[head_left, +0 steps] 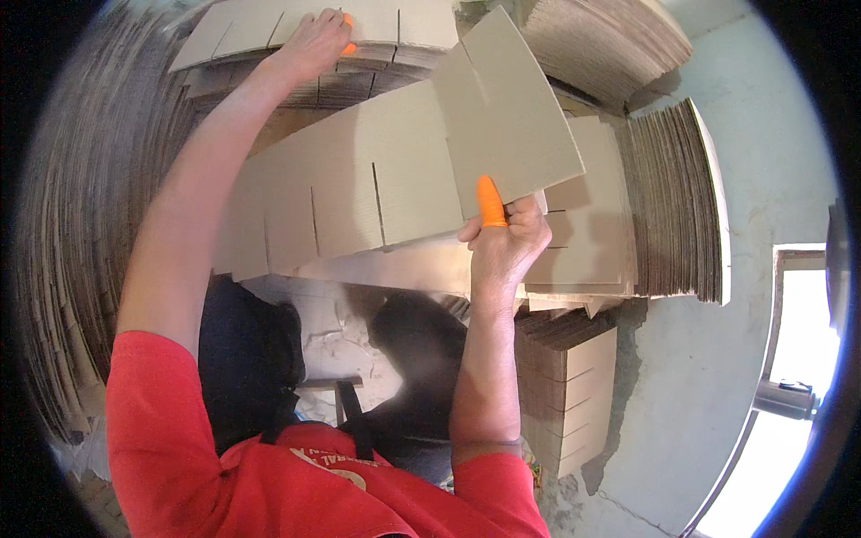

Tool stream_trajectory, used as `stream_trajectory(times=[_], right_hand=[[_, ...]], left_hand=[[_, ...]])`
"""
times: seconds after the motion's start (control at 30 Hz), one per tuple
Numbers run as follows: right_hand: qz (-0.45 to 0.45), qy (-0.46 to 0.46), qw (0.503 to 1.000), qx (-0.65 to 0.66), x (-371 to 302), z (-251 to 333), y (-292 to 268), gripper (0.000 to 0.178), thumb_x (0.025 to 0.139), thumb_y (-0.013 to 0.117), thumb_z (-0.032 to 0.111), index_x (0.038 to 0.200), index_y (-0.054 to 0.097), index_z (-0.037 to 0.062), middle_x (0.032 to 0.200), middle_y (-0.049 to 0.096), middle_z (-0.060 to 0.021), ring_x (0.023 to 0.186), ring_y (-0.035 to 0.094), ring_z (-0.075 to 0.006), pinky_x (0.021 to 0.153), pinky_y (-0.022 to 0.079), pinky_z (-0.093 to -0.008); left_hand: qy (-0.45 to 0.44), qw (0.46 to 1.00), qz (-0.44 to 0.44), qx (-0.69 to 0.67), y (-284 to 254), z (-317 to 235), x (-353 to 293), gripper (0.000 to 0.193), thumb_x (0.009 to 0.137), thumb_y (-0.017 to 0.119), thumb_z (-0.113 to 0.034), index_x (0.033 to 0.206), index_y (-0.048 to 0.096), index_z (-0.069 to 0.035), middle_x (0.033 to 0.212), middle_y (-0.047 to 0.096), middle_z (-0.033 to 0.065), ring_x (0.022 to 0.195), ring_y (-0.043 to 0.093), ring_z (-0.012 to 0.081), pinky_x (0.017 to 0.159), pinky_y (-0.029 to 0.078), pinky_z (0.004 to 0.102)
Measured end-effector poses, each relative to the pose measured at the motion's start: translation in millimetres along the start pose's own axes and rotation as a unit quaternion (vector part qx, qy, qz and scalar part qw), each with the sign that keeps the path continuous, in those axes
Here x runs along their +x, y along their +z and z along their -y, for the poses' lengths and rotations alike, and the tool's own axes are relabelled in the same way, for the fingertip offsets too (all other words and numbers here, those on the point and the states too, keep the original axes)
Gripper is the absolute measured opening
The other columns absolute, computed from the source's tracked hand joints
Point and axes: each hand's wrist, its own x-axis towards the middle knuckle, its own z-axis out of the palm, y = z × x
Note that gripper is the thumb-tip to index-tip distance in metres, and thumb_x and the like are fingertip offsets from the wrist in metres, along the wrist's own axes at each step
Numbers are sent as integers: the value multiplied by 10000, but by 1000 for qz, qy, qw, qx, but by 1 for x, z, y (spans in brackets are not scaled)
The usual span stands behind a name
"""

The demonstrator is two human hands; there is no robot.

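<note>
At upper left of the frame, the left hand (314, 40) presses flat on a stack of slotted cardboard (269, 27), fingers spread. Centre frame, the right hand (504, 235) pinches a slotted cardboard sheet (395, 179), fingers closed on its edge.

Both bare arms are raised forward and upward from short red sleeves, seen from above. The left arm is stretched nearly straight, far out and up to the left, its forearm lean and extended; the left hand (314, 40) is laid palm-down at full reach, fingers curled over, with an orange rubber cot worn on one fingertip. The right arm is bent at the elbow and held upright, closer to the body; the right hand (504, 235) is closed in a pinching grip, knuckles turned toward the camera, an orange rubber cot worn on the raised thumb.
</note>
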Motion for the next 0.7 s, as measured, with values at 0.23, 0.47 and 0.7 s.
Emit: stream_trajectory(times=[0.23, 0.47, 0.7], right_hand=[[-1, -31, 999, -23, 0, -7, -2, 85, 837, 704, -28, 831, 624, -1, 548, 583, -41, 456, 539, -91, 425, 413, -264], [-3, -47, 997, -55, -1, -21, -2, 126, 829, 685, -57, 790, 579, -1, 553, 582, -67, 460, 557, -128, 434, 429, -288], [-29, -157, 986, -55, -5, -24, 7, 137, 897, 610, -81, 814, 582, 24, 621, 568, -4, 433, 526, -77, 399, 395, -218]], left_hand=[[2, 996, 76, -38, -9, -11, 18, 226, 804, 642, -56, 1028, 641, -24, 1056, 619, 146, 1047, 585, 295, 865, 521, 412], [30, 977, -175, -119, -46, -16, 16, 315, 795, 628, -25, 1108, 642, -52, 1102, 612, 113, 1021, 592, 287, 860, 549, 389], [78, 976, -202, 33, -81, -38, 26, 310, 744, 616, -37, 1044, 611, 41, 1153, 577, 102, 989, 594, 238, 779, 571, 288]])
